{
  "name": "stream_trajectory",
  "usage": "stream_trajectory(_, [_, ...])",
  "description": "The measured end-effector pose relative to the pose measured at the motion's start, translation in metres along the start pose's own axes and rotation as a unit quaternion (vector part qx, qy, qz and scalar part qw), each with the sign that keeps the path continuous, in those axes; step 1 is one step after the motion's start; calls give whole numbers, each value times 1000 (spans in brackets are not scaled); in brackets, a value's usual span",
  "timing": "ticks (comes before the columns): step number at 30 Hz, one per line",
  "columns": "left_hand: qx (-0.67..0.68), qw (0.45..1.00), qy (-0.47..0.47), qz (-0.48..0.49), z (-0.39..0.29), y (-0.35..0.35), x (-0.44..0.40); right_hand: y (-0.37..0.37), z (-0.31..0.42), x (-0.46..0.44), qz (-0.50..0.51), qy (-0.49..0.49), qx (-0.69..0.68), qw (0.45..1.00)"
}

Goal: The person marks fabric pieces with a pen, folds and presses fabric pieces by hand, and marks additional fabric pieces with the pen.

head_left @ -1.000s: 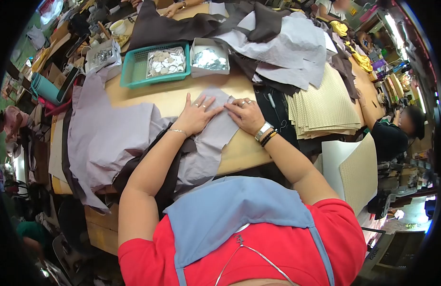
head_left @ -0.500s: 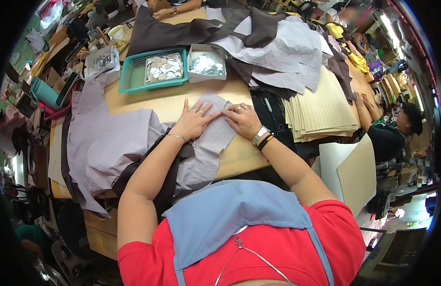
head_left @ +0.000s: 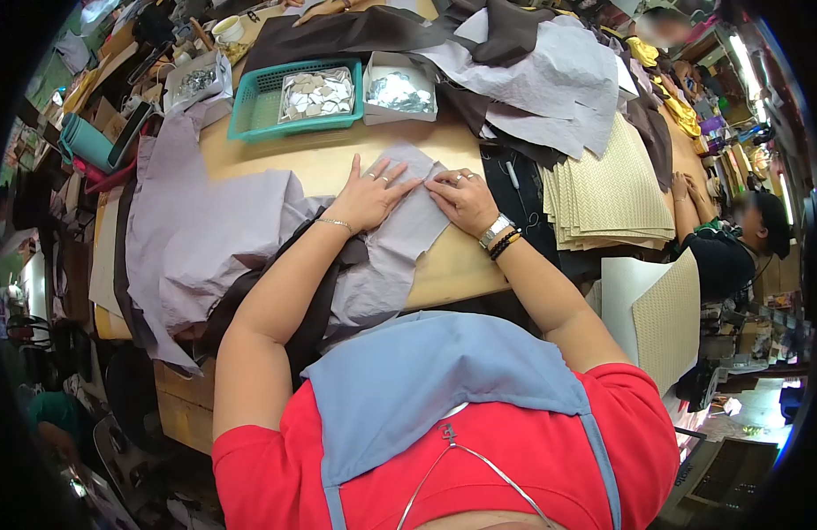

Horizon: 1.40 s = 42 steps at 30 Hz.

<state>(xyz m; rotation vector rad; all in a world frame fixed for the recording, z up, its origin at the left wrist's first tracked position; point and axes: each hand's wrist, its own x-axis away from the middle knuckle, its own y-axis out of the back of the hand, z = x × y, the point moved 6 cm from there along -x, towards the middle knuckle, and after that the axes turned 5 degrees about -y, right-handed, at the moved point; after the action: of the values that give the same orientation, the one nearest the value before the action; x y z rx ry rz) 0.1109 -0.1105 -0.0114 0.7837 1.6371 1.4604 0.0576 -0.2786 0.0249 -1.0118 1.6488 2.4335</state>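
Observation:
My left hand (head_left: 376, 196) lies flat with fingers spread, pressing on a pale lilac-grey sheet of fabric or lining (head_left: 412, 221) on the wooden table. Close beside its fingertips, my right hand (head_left: 467, 202) has its thumb and fingers bent together in a pinch at the sheet's upper right edge. Whatever is between those fingertips, apart from the edge of the sheet, is too small to make out. A larger pale sheet (head_left: 209, 216) with dark backing spreads to the left, partly under my left forearm.
Behind the hands stand a teal basket (head_left: 249, 108) holding a box of pale pieces, and a white box (head_left: 399, 64) of shiny pieces. A stack of woven-textured sheets (head_left: 603, 199) lies right. Dark and pale material (head_left: 541, 88) covers the back. A co-worker (head_left: 731, 247) sits at far right.
The view has shifted slightly, so the table sits higher and the boxes further right. My left hand stays flat on the sheet; my right fingers are a little more curled at its edge.

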Motion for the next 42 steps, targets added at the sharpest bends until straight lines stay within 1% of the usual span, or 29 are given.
stream_trajectory(4, [1, 1000, 3, -7, 0, -3, 0, 1, -1, -1, -8, -22, -6, 1000])
stream_trajectory(10, [-7, 1000, 2, -13, 1, -5, 0, 0, 0, -1, 15, -8, 11, 1000])
stream_trajectory(14, [-7, 1000, 5, -11, 1, -6, 0, 1, 0, -2, 0, -17, 2, 1000])
stream_trajectory(17, [15, 999, 1, -39, 2, -7, 1, 1, 1, -2, 2, -13, 5, 1000])
stream_trajectory(28, [8, 1000, 12, -25, -1, 0, 1, 2, 4, -3, 12, -9, 28, 1000])
stream_trajectory(31, [11, 1000, 12, -23, 0, -1, 1, 0, 3, -3, 22, -17, 36, 999])
stream_trajectory(34, [16, 1000, 13, -20, 0, -2, 0, -3, 2, -5, 48, -42, 68, 996])
stream_trajectory(40, [9, 1000, -1, -1, -3, 2, -1, -5, -2, -6, 73, -87, 79, 990])
stream_trajectory(42, [8, 1000, -10, -3, -3, 3, -2, -5, -4, -6, 66, -94, 93, 989])
